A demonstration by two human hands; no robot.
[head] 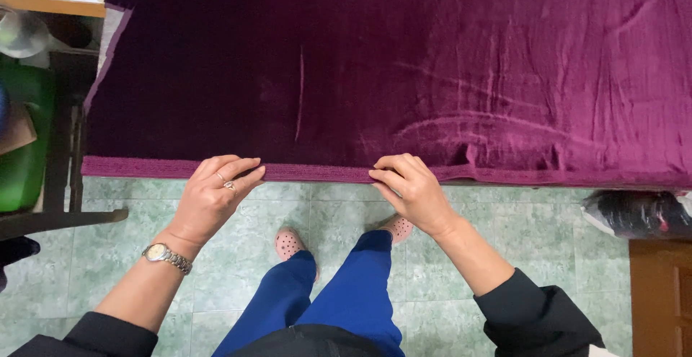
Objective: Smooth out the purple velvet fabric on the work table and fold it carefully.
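Purple velvet cloth (404, 68) lies spread over a table and covers it almost wholly, with its near hem running along the table's near edge and hanging just over it. The left hand (216, 195) pinches that hem toward the near left corner, fingers curled over the fold and thumb beneath; a ring sits on one finger and a metal wristwatch (167, 257) on the wrist. The right hand (412, 191) pinches the same hem near the middle of the near edge, fingertips bunched tight on the fold. Between the two hands the hem looks straight and taut. Right of the right hand, creases fan out across the cloth toward the far right corner.

To do this well, I judge that both pinches should keep even tension, so the fold stays parallel to the table's edge, and the pull should be gentle, since velvet pile marks easily.

Below, green tiled floor (504, 220) shows, with blue trousers (339, 292) and pink perforated clogs (288, 243). A green container (25, 140) stands beyond the left edge.
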